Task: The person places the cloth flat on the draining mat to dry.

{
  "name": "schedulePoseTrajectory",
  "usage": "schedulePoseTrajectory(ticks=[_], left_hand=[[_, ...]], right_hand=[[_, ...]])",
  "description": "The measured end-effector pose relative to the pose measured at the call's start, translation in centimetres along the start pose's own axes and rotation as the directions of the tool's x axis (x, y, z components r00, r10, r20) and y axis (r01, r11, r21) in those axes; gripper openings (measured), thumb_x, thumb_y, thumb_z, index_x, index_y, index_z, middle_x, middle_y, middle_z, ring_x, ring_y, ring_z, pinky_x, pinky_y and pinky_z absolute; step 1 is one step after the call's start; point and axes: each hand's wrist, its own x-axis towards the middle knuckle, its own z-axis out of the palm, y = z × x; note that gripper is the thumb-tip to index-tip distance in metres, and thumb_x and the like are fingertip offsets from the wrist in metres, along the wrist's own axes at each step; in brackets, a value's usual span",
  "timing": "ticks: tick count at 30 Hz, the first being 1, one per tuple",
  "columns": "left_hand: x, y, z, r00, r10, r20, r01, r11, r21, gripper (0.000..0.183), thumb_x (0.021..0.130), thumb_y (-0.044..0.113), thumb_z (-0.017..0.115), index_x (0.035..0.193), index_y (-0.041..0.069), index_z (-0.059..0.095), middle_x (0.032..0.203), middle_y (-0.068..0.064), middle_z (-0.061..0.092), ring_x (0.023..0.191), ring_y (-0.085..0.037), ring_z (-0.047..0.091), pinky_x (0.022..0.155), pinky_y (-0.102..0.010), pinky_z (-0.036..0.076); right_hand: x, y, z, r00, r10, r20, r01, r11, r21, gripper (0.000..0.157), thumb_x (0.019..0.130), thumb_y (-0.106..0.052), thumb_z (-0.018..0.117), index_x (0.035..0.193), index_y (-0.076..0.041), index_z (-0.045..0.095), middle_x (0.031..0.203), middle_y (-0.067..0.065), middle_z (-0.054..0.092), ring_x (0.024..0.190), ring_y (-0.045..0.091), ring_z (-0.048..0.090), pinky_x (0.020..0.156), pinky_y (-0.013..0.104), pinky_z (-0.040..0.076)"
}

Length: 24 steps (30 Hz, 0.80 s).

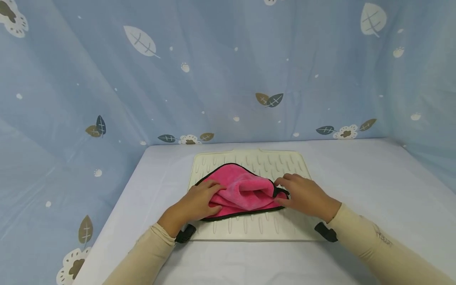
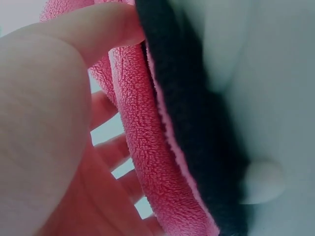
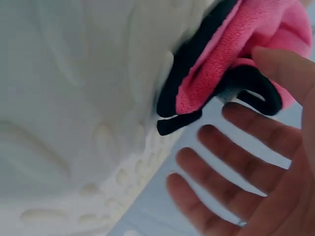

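Note:
A pink plush towel with black edging lies bunched on a cream ribbed mat, a raised fold at its middle. My left hand rests on the towel's left end; in the left wrist view its thumb touches the towel beside the black edge, while the other fingers extend behind the pink roll. At the right end, by a black loop, is my right hand. Its thumb touches the towel in the right wrist view, and the other fingers are spread, apart from the cloth.
The mat lies on a white-covered table. Behind and to the left hangs a blue curtain printed with leaves and flowers. Black wrist devices show under both wrists, near the mat's front corners.

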Motion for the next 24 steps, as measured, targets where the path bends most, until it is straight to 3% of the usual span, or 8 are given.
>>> schedulePoseTrajectory(ticks=[3,7,15,24], left_hand=[[0.0,-0.1,0.0,1.0,-0.001,0.0,0.001,1.0,0.004,0.049,0.079,0.036,0.066,0.125,0.024,0.053,0.127,0.003,0.049,0.118,-0.014,0.047,0.091,-0.046,0.04],[0.0,-0.2,0.2,1.0,0.0,0.011,-0.001,1.0,0.024,0.049,0.08,0.037,0.065,0.126,0.024,0.052,0.128,0.003,0.048,0.12,-0.013,0.044,0.091,-0.046,0.04],[-0.1,-0.2,0.1,0.999,-0.028,0.035,0.028,0.999,0.023,0.051,0.081,0.037,0.064,0.129,0.024,0.05,0.132,0.001,0.046,0.124,-0.015,0.042,0.094,-0.047,0.038],[0.0,-0.1,0.0,0.995,-0.07,0.069,0.069,0.998,0.017,0.06,0.082,0.042,0.064,0.136,0.025,0.043,0.138,0.0,0.042,0.128,-0.02,0.039,0.1,-0.05,0.034]], right_hand=[[0.9,-0.2,0.1,0.999,-0.032,0.018,0.031,0.998,0.051,0.038,0.078,-0.036,0.071,0.105,-0.01,0.065,0.098,0.003,0.061,0.088,0.017,0.059,0.072,0.034,0.052],[1.9,0.0,0.0,0.998,-0.06,-0.014,0.062,0.992,0.112,0.022,0.082,-0.025,0.067,0.1,-0.012,0.065,0.093,-0.001,0.06,0.086,0.015,0.059,0.074,0.031,0.051],[4.2,0.6,-1.1,0.989,-0.025,-0.145,0.034,0.997,0.063,0.016,0.085,-0.017,0.065,0.1,-0.014,0.061,0.091,0.0,0.066,0.087,0.015,0.061,0.078,0.037,0.051],[6.7,1.0,-2.2,0.972,0.006,-0.235,0.01,0.998,0.069,0.016,0.086,-0.011,0.061,0.103,-0.01,0.061,0.089,0.003,0.066,0.077,0.015,0.061,0.067,0.034,0.051]])
